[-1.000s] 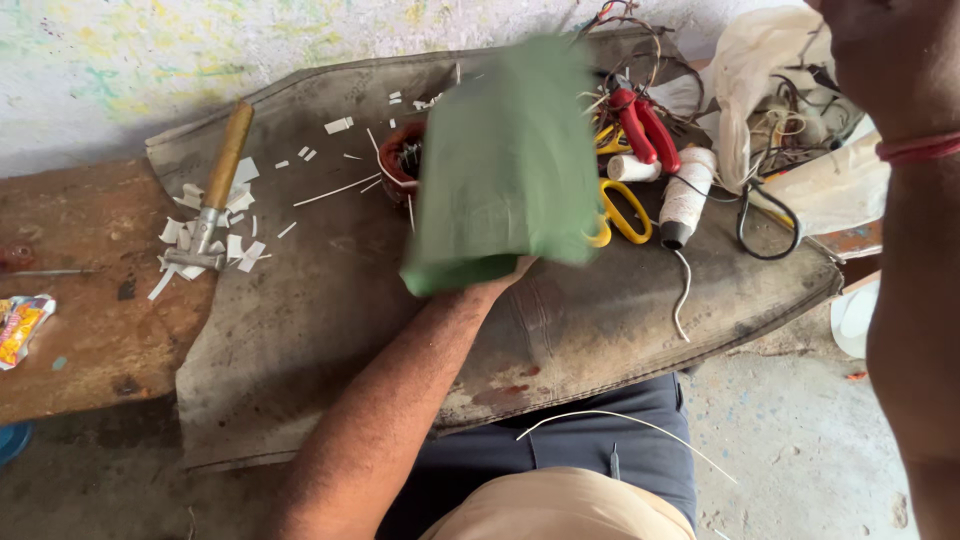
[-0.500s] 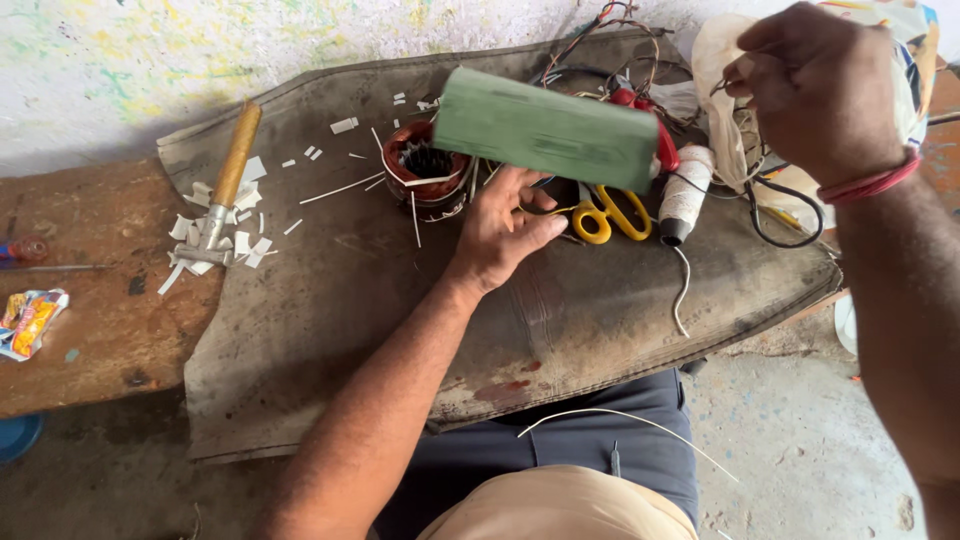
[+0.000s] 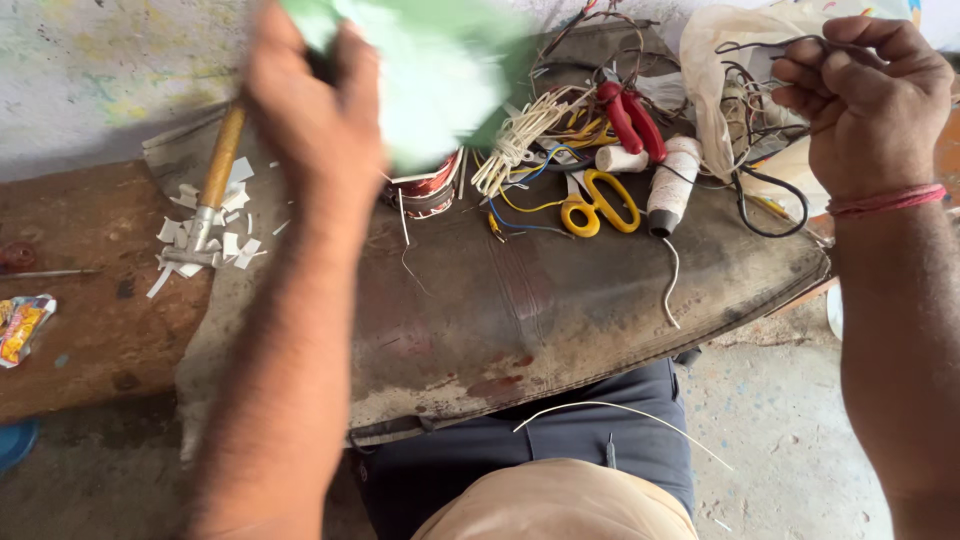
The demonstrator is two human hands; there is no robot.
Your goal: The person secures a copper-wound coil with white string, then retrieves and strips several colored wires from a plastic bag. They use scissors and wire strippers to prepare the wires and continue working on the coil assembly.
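My left hand (image 3: 305,110) is raised and blurred at the upper left, gripping a green sheet (image 3: 430,70) that hangs over a red wound coil (image 3: 430,185). My right hand (image 3: 865,100), with a red thread at the wrist, is closed on thin black wires (image 3: 765,45) at the upper right, next to a whitish bag (image 3: 715,75). Between the hands lie yellow-handled scissors (image 3: 600,200), red-handled pliers (image 3: 630,115), a white spool of string (image 3: 672,180) and a bundle of white and yellow wires (image 3: 520,140).
A worn dark board (image 3: 520,310) lies across my lap as the work surface. A wooden-handled tool (image 3: 215,185) rests among white paper scraps (image 3: 205,235) at the left. A wooden bench (image 3: 80,300) holds a small colourful wrapper (image 3: 22,328). Concrete floor shows at the right.
My left hand has swung the green sheet up and to the left, off the tools. The view has shifted, and my right hand stays on the black wires.
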